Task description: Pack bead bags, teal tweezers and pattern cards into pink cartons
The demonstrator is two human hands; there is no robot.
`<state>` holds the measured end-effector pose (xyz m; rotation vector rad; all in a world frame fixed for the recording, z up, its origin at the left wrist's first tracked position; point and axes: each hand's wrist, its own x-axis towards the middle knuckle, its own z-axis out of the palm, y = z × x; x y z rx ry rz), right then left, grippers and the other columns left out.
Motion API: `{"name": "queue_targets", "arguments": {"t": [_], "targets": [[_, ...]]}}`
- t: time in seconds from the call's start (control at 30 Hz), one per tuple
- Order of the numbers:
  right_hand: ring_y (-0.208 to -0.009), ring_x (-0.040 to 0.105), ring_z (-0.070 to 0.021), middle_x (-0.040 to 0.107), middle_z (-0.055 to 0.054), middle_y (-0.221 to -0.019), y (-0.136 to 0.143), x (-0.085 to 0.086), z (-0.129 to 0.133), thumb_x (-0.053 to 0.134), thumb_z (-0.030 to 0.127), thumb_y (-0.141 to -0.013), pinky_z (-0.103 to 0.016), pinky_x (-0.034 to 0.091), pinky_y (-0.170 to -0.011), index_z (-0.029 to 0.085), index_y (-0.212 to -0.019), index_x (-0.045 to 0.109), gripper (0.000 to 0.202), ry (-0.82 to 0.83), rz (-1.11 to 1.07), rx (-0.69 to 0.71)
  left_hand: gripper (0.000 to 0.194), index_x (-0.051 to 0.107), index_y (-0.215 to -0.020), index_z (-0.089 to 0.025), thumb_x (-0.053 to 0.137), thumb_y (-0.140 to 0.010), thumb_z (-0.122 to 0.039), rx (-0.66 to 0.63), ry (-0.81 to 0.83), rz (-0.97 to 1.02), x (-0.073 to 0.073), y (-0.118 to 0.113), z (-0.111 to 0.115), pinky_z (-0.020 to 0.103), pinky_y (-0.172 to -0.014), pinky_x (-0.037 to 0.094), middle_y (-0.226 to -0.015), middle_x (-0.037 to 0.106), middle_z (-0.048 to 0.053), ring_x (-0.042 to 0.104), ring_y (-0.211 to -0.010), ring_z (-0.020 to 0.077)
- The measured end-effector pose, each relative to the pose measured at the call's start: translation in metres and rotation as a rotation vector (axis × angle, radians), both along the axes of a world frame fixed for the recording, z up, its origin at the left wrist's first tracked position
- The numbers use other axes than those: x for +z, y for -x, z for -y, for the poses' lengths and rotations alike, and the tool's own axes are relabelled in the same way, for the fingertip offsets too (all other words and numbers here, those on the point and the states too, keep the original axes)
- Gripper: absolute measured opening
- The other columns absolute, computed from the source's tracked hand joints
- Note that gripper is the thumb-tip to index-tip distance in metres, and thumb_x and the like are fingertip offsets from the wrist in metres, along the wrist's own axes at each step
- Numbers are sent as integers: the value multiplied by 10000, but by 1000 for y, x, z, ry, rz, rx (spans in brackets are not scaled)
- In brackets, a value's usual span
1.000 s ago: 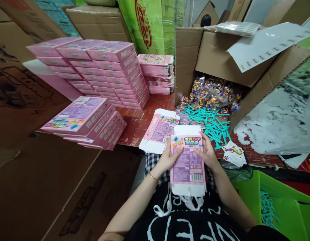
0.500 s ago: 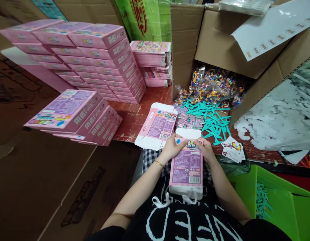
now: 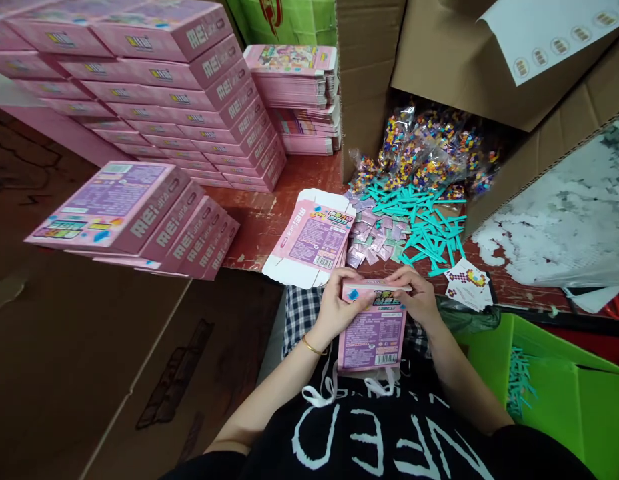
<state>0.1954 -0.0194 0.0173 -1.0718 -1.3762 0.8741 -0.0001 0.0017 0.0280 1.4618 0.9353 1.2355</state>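
Note:
A pink and purple cardboard box [image 3: 372,340] is held upright against my lap, its printed back with a barcode facing me. My left hand [image 3: 342,300] grips the upper left corner, thumb on the printed face. My right hand [image 3: 414,297] grips the upper right corner, fingers over the top end. The top flap is folded over between the hands. On the table edge, left of my hands, lies a stack of flattened boxes [image 3: 317,243] with white flaps. Small purple packets [image 3: 372,240] and turquoise plastic sticks [image 3: 432,230] lie just beyond my hands.
Finished-looking pink boxes [image 3: 139,113] stand in a tall stack at left, with a shorter stack [image 3: 154,213] nearer. Bags of colourful beads [image 3: 434,150] spill from a cardboard carton [image 3: 369,80]. Printed cards [image 3: 468,283] lie at right, above a green bin [image 3: 554,400].
The white flap that stood up at the box's top is now folded down, and both hands have closed round the top end. The view has tilted slightly downward and moved closer.

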Motion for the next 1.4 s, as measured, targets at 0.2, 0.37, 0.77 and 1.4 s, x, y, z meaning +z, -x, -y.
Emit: {"name": "queue_targets", "arguments": {"t": [0.2,0.37,0.77,1.4], "targets": [[-924,685,-226,737,-70,-1043,-16,26,1,691,407,-827,-354,548,-776,228,-1014,737,263,331,-19,124,189,593,-915,-191,671,-817,-333,11,231,-17,7,-3,-3,298,-750,464,-849,642,19,596,-772,165],[-1000,681,-245,747,-73,-1041,-28,14,-6,689,428,-827,-388,545,-863,219,-974,758,265,384,-55,183,186,590,-868,-188,675,-833,-350,-24,13,-35,-4,-6,5,352,-880,465,-963,629,60,609,-936,195],[-1301,496,-313,375,-104,-1531,-32,-2,20,885,536,-520,-480,476,-1003,339,-1411,435,1018,232,-58,131,325,546,-943,-221,753,-761,-393,326,-33,110,15,8,-19,420,-1000,462,-1127,635,64,603,-1120,222],[-634,627,-156,703,-62,-819,-32,27,-23,657,624,-752,-242,470,-512,176,-968,689,498,491,-170,179,522,620,-1024,-206,870,-585,-340,3,-322,-391,12,61,-2,290,-609,564,-801,693,33,674,-674,197]]}}
